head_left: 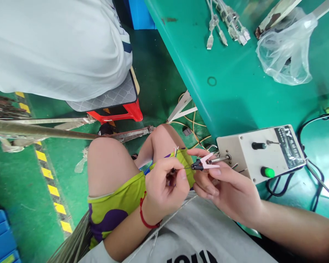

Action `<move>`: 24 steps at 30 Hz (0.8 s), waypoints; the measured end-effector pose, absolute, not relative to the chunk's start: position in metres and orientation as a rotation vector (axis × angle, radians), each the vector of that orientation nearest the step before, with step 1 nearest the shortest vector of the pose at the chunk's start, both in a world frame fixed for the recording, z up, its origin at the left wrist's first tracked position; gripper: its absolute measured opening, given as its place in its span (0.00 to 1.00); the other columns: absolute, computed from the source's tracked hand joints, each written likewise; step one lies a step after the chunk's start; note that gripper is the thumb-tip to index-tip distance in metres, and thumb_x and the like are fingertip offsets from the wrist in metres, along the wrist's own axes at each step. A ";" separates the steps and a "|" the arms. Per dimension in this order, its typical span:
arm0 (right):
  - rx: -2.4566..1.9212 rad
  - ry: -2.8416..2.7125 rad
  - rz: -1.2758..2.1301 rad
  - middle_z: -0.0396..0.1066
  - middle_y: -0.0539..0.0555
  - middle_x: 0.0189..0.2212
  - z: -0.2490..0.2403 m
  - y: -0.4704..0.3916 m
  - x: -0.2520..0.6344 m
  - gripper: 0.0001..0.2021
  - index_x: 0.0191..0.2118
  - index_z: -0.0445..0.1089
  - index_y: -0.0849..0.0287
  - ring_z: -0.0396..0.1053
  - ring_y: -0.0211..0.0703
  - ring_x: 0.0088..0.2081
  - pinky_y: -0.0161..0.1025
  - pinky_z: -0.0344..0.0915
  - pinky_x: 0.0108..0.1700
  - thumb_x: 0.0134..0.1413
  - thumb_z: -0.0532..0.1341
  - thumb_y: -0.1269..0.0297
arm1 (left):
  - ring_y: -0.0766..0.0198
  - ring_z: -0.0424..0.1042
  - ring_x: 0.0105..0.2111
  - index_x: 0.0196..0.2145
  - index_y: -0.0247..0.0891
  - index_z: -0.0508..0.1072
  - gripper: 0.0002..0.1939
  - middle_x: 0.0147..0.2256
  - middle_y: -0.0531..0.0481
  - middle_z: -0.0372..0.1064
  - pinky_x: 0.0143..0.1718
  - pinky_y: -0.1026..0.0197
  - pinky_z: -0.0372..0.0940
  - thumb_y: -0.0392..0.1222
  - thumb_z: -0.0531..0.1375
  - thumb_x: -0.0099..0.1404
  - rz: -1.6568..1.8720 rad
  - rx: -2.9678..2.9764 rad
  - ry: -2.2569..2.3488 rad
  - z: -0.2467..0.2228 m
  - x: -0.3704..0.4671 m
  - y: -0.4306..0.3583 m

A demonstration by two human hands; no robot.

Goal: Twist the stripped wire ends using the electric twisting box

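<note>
My left hand, with a red cord bracelet at the wrist, is closed in a pinch on a thin dark wire. Bare, light-coloured wire ends stick up above its fingers. The wire runs to the black jaws of a small pink and black clip. That clip sits at the end of a metal shaft coming out of a white control box. Around the clip is my right hand, its thumb at the lower pink handle and its index finger stretched past the upper side. The other fingers curl below.
The box, with a black knob and green button, stands on a green table. USB cables and a clear plastic bag lie farther back. A person in white sits on a red stool. Long cables hang at my left.
</note>
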State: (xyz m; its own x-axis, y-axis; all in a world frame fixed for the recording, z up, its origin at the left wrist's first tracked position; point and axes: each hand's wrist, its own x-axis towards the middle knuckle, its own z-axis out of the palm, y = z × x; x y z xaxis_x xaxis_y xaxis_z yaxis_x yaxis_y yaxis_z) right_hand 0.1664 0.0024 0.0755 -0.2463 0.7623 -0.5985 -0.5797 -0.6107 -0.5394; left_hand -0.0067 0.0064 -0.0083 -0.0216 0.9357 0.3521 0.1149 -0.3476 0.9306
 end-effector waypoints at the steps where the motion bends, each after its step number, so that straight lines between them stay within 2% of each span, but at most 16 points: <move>1: -1.091 -0.233 1.946 0.63 0.44 0.21 0.076 0.001 0.165 0.17 0.60 0.84 0.54 0.45 0.37 0.24 0.39 0.52 0.31 0.68 0.74 0.59 | 0.71 0.67 0.22 0.47 0.43 0.76 0.01 0.33 0.56 0.74 0.26 0.68 0.67 0.38 0.64 0.82 1.450 1.532 1.123 -0.009 -0.007 0.006; 4: -1.083 -0.172 1.919 0.71 0.46 0.26 0.076 -0.004 0.161 0.17 0.61 0.84 0.50 0.44 0.35 0.24 0.36 0.52 0.31 0.71 0.76 0.58 | 0.71 0.67 0.22 0.48 0.43 0.76 0.02 0.32 0.57 0.73 0.26 0.69 0.66 0.37 0.65 0.82 1.439 1.514 1.099 -0.011 -0.006 0.006; 9: -1.052 -0.143 1.879 0.70 0.44 0.25 0.073 -0.009 0.157 0.13 0.60 0.85 0.45 0.41 0.32 0.22 0.35 0.50 0.28 0.75 0.76 0.54 | 0.70 0.68 0.22 0.48 0.44 0.75 0.05 0.31 0.58 0.71 0.25 0.69 0.66 0.35 0.64 0.81 1.394 1.462 1.065 -0.012 -0.006 0.006; 14: -1.047 -0.148 1.869 0.77 0.46 0.28 0.075 -0.009 0.157 0.13 0.59 0.87 0.44 0.42 0.30 0.21 0.34 0.51 0.29 0.74 0.78 0.54 | 0.70 0.66 0.22 0.48 0.45 0.73 0.05 0.30 0.59 0.67 0.25 0.69 0.65 0.34 0.63 0.82 1.382 1.420 1.036 -0.012 -0.003 0.007; 19: -1.066 -0.114 1.829 0.77 0.46 0.26 0.074 -0.010 0.152 0.17 0.58 0.89 0.48 0.41 0.29 0.21 0.32 0.54 0.27 0.73 0.78 0.47 | 0.71 0.66 0.23 0.48 0.45 0.73 0.06 0.30 0.60 0.66 0.26 0.69 0.65 0.34 0.63 0.82 1.373 1.401 1.051 -0.013 -0.001 0.006; 21: -1.095 -0.115 1.796 0.76 0.45 0.24 0.072 -0.011 0.150 0.19 0.59 0.88 0.48 0.40 0.30 0.21 0.31 0.56 0.28 0.73 0.78 0.44 | 0.71 0.66 0.23 0.48 0.46 0.73 0.06 0.30 0.60 0.66 0.26 0.69 0.64 0.34 0.63 0.82 1.370 1.381 1.051 -0.014 -0.001 0.005; 24: -1.129 -0.139 1.760 0.73 0.44 0.20 0.070 -0.012 0.148 0.17 0.57 0.88 0.45 0.42 0.34 0.23 0.31 0.60 0.30 0.73 0.77 0.42 | 0.71 0.65 0.23 0.49 0.46 0.73 0.07 0.30 0.60 0.66 0.26 0.69 0.64 0.33 0.63 0.82 1.368 1.366 1.036 -0.015 0.000 0.005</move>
